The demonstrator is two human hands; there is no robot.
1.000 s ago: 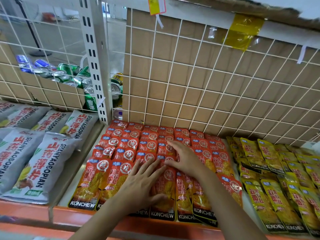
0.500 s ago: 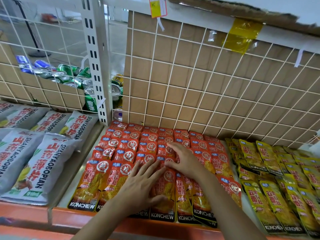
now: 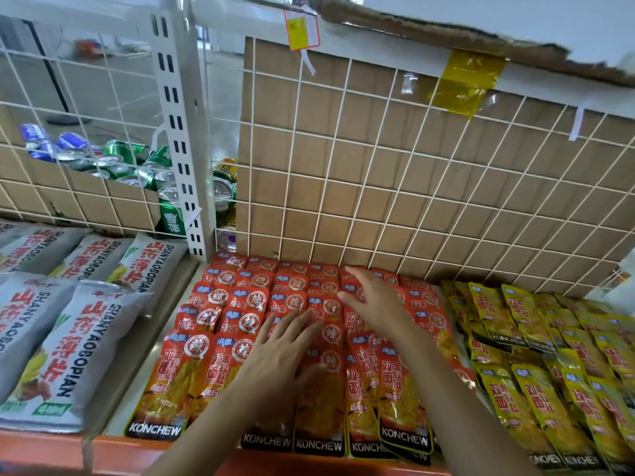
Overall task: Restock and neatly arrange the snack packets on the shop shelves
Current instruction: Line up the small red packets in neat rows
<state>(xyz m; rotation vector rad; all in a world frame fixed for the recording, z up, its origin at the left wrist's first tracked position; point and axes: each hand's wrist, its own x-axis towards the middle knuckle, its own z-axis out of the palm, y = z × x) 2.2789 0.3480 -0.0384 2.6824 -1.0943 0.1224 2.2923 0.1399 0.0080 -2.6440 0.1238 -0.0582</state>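
Note:
Red KONCHEW snack packets (image 3: 240, 304) lie in overlapping rows on the shelf, from the wire back panel to the orange front edge. My left hand (image 3: 281, 352) lies flat on the front middle packets, fingers straight and spread. Farther back and to the right, my right hand (image 3: 374, 300) rests on the red packets with its fingers stretched toward the rear rows. Neither hand grips a packet.
Yellow KONCHEW packets (image 3: 536, 355) fill the shelf to the right. Grey SHANYAOBOPIAN bags (image 3: 62, 341) lie left of a white upright (image 3: 178, 139). Drink cans (image 3: 113, 163) sit behind the wire grid (image 3: 412, 187) backed by cardboard. An orange shelf lip (image 3: 113, 451) runs along the front.
My right hand has slid a little farther back over the red packets. My left hand stays flat on the front packets. The view has tilted slightly upward.

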